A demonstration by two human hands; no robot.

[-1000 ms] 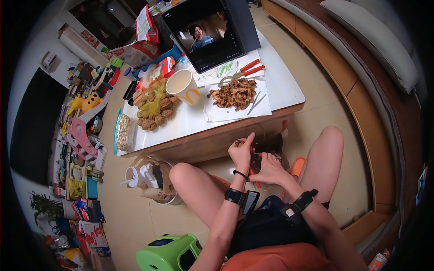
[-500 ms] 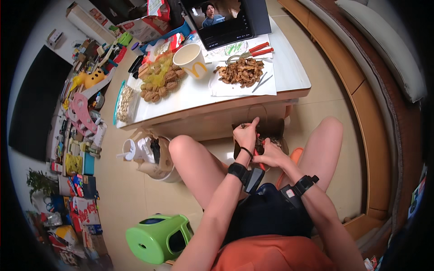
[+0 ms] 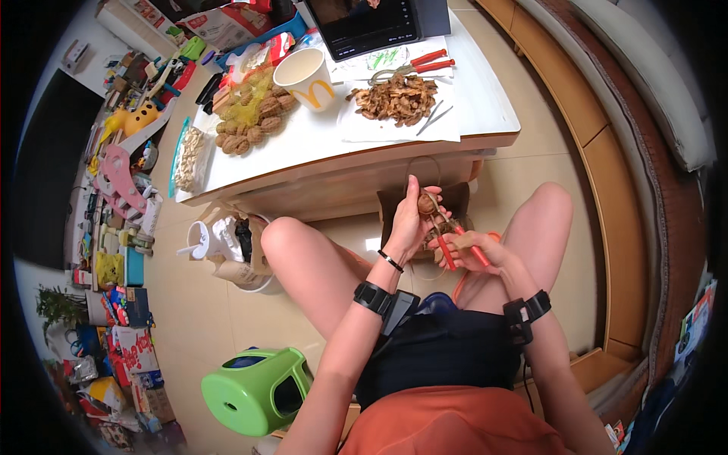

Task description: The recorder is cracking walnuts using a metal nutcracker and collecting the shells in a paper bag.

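One walnut (image 3: 427, 204) pinched in left hand (image 3: 409, 224), below the table (image 3: 485, 114) edge. Red-handled pliers (image 3: 455, 243) clasped in right hand (image 3: 474, 250), jaws at shell. Cracking stage; firm, controlled squeeze required next.

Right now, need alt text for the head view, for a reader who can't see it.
A seated person's left hand holds a walnut in red-handled pliers gripped by the right hand, above their lap. Ahead, a white table bears walnuts, shell pieces, a paper cup and a tablet.
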